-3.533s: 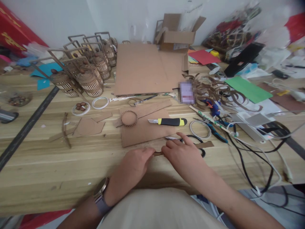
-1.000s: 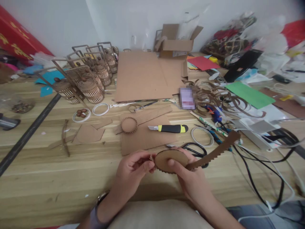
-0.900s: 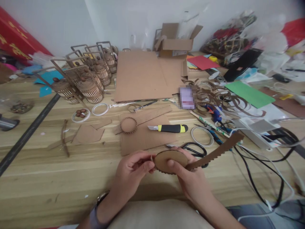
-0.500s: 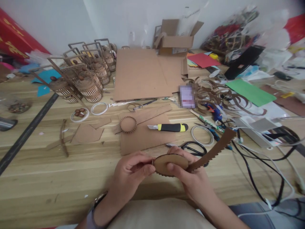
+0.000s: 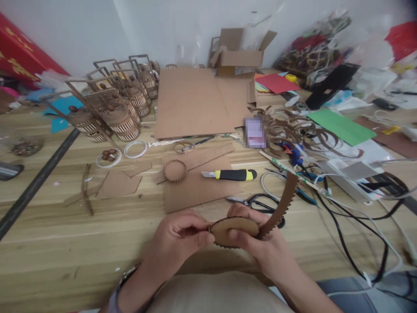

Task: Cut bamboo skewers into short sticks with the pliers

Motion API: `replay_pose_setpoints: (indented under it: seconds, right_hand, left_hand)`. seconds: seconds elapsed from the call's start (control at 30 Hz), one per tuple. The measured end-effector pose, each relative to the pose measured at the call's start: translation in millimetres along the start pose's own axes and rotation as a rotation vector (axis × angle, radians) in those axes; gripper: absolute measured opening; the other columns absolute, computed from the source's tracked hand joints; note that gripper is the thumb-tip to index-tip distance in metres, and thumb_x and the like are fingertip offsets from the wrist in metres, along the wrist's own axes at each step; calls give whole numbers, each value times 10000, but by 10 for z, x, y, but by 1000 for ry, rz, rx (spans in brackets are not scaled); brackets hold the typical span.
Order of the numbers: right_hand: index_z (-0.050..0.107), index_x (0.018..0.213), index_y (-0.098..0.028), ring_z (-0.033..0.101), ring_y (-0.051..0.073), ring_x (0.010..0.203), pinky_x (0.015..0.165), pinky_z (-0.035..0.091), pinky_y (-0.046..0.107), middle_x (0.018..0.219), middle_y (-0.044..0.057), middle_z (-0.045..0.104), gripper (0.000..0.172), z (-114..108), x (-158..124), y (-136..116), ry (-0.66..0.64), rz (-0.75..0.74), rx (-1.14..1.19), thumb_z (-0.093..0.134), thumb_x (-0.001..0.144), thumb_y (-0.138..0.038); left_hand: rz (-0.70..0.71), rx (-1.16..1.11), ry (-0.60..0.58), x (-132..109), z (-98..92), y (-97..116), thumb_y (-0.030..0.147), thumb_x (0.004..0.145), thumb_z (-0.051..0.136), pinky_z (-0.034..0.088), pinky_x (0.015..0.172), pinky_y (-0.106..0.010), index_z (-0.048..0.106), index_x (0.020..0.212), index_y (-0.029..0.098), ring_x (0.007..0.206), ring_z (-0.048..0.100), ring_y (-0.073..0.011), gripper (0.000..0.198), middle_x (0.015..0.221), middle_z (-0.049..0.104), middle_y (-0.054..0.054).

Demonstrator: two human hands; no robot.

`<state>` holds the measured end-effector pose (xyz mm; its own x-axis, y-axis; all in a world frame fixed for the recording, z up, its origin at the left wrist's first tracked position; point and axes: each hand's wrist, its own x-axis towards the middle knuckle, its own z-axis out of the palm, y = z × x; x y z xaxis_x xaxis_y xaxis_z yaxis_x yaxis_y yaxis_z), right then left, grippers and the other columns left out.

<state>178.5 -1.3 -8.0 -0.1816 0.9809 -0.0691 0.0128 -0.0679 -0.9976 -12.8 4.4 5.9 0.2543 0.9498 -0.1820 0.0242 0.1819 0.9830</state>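
Note:
A round brown cardboard disc [image 5: 233, 227] is held just above the near edge of the wooden table [image 5: 65, 234]. My left hand [image 5: 176, 239] pinches its left rim, fingers closed. My right hand [image 5: 260, 243] grips the disc from the right, thumb across its face. A toothed cardboard strip [image 5: 282, 202] wraps the disc's lower rim and its free end rises up and to the right of my right hand. Black-handled scissors [image 5: 257, 202] lie just beyond my right hand.
A yellow-and-black utility knife [image 5: 233, 174] lies on cardboard pieces [image 5: 195, 189] beside a small toothed ring [image 5: 175, 170]. Woven cardboard baskets [image 5: 114, 113] stand at the back left. A large cardboard sheet [image 5: 195, 102], an open box [image 5: 239, 56], curled strips, coloured paper and cables [image 5: 345, 226] crowd the right.
Earlier both hands pressed the strip flat on the table; now they hold the disc raised. Over the last second the strip's free end swung upward and closer to the disc.

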Motion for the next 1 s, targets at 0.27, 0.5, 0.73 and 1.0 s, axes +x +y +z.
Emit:
replay_pose_setpoints:
  seconds: [0.27,0.5,0.73,1.0]
  right_hand:
    - [632,662,-212,509,176,657,583,445,274,675,5,566,259,47,-31,147,124,122,212,760,677,-437]
    - [688,710,-205,521,161,649,574,443,257,679,-1,597,230,89,-43,70,90,199,306,790,652,-402]
    - [685,709,-208,529,154,623,564,444,248,655,-8,617,214,91,-43,89,52,201,340,800,667,-383]
    - [708,742,-209,528,156,704,640,454,252,713,-12,602,215,244,65,104,216,123,466,821,654,-370]
  left_hand:
    - [-22,-125,3,0,-5,-27,254,774,723,506,569,-197,796,847,222,606,621,-116,108,691,716,-6]
    - [-47,-212,-32,14,27,-29,277,754,754,462,530,-183,761,711,196,546,561,-90,92,635,664,11]
    - [-116,-200,-46,1,2,-75,442,740,776,414,508,-188,709,703,171,532,512,-91,282,586,606,21]
    - [-46,-369,1,148,180,-187,406,561,912,498,694,-233,670,959,201,816,630,-164,509,904,710,-20]
